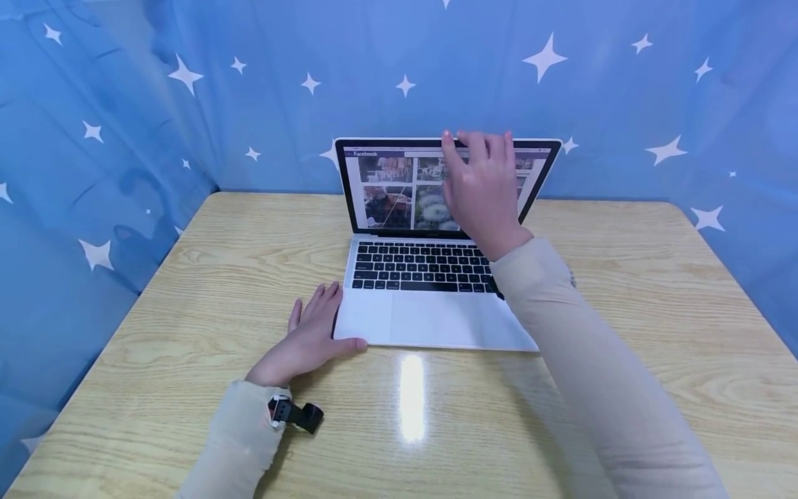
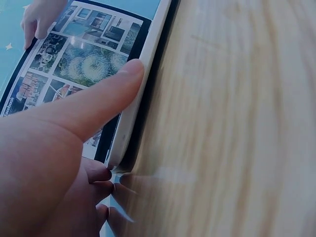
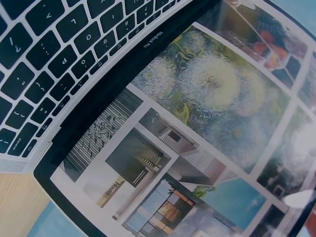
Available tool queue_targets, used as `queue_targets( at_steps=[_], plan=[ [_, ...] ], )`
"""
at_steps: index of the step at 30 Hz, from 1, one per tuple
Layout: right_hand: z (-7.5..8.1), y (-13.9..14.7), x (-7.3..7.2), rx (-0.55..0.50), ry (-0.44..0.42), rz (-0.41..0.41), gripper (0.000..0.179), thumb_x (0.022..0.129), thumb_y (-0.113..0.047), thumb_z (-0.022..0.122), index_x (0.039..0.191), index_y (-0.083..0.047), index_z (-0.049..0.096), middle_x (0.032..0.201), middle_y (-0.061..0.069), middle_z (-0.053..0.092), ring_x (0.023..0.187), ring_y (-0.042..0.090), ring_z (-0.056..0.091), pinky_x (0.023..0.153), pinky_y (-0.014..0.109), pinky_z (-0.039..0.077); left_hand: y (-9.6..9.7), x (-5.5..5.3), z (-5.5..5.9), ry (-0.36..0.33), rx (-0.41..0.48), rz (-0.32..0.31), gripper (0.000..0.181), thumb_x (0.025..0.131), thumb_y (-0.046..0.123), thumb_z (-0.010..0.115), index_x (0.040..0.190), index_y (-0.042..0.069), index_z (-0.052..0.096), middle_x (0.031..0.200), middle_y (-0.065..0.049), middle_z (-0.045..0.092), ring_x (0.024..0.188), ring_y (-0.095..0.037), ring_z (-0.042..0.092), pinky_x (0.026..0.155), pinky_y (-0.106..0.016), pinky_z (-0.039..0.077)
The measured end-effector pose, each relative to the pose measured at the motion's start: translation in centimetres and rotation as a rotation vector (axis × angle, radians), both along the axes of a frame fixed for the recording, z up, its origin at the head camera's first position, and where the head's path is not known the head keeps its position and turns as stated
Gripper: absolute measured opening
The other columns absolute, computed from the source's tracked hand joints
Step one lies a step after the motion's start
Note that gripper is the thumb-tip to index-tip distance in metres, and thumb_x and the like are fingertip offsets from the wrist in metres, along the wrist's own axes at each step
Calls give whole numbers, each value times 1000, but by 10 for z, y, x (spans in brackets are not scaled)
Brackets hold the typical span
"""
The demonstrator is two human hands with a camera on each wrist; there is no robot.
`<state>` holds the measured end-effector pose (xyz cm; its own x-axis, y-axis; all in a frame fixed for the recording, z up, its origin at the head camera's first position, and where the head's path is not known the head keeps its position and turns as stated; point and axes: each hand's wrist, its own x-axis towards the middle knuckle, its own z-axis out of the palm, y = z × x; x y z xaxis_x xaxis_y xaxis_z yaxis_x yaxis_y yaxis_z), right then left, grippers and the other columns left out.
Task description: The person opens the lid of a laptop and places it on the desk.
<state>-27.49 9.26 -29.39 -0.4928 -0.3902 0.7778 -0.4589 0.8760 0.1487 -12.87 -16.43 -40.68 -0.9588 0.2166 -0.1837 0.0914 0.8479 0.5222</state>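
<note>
An unfolded silver laptop (image 1: 430, 319) sits on the table, its black keyboard facing the person and its lit screen (image 1: 386, 204) raised, with a page of pictures headed Facebook. High on the lid, my right hand (image 1: 486, 184) grips the top edge, thumb in front and the other fingers bent over the rim; part of the screen is hidden behind it. My left hand (image 1: 314, 339) holds the base at its front left corner. In the left wrist view its thumb (image 2: 106, 98) lies along the front edge, while the other fingers bend at the side.
The light wooden table (image 1: 249, 242) extends on both sides of the laptop. Behind it and to the left hangs a blue curtain (image 1: 368, 41) with white stars. A small black device (image 1: 299, 414) is strapped to the left wrist.
</note>
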Motion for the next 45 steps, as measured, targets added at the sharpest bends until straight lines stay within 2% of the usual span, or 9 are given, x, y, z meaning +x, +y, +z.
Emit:
queue_targets(
  at_steps=[19,28,37,45],
  plan=[
    [3,-3,-10,-45,-22,-19,45,83,-17,57,127,-9,51,117,16,51,108,36,43,104,50,11,3,-3,-1,15,-15,-9,107,69,69,55,143,6,10,149,-7,4,135,-25,-7,101,-52,-11],
    [4,-4,-13,-69,-38,-13,43,84,-14,55,127,-9,52,116,16,51,108,35,43,104,49,11,2,-4,-3,12,-15,-4,107,69,69,55,144,6,10,149,-6,5,135,-23,-7,101,-51,-11],
    [2,-7,-16,-88,-35,-16,44,82,-3,47,126,-7,52,117,18,50,108,36,43,104,49,8,1,-3,-3,17,-8,-8,108,69,69,55,143,6,10,149,-7,5,135,-24,-7,101,-51,-11],
    [0,-9,-23,-90,-54,-28,43,83,-4,47,126,-8,52,118,18,50,108,35,43,104,48,9,0,-3,-4,14,-6,-3,108,69,69,55,144,6,10,149,-7,5,135,-24,-7,101,-51,-11]
  ],
)
